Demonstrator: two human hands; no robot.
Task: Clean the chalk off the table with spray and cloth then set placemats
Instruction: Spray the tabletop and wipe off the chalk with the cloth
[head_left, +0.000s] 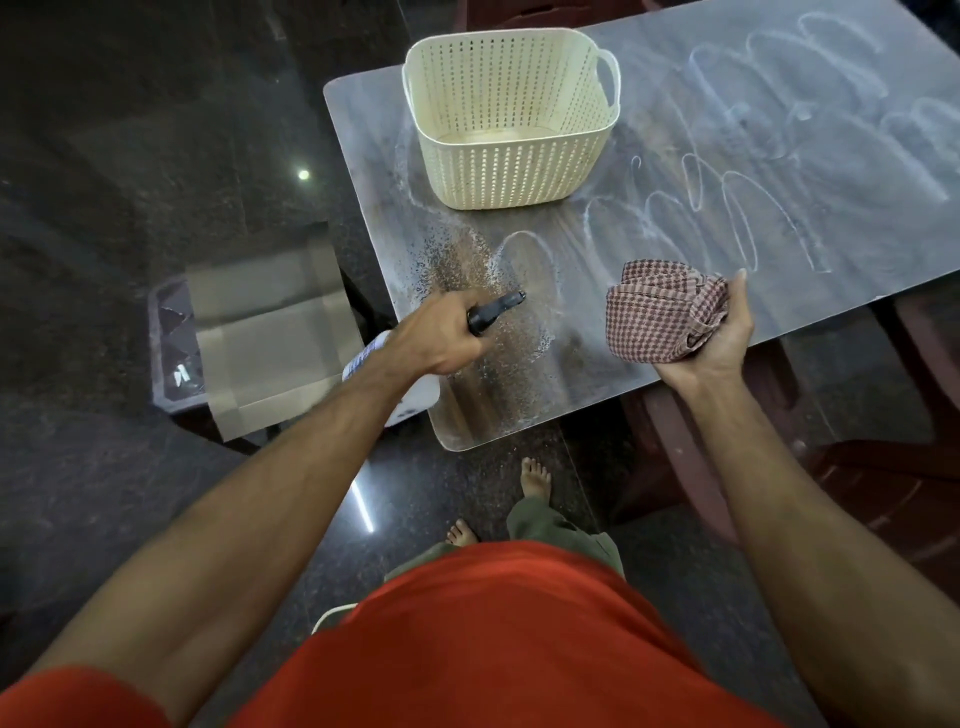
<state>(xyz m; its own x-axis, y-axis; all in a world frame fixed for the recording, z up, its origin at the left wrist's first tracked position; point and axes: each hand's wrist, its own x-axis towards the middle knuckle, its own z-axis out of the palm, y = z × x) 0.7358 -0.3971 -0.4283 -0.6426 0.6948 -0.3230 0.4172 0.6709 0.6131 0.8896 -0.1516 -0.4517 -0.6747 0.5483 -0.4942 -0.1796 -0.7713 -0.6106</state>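
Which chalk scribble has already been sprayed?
The single loop nearest the spray bottle in the left hand; droplets cover it, farther scribbles look dry.

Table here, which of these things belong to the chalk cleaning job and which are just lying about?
Part of the job: spray bottle in the left hand; checked cloth in the right hand; chalk scribbles on the table.

Just lying about: cream basket on the table; brown chair.
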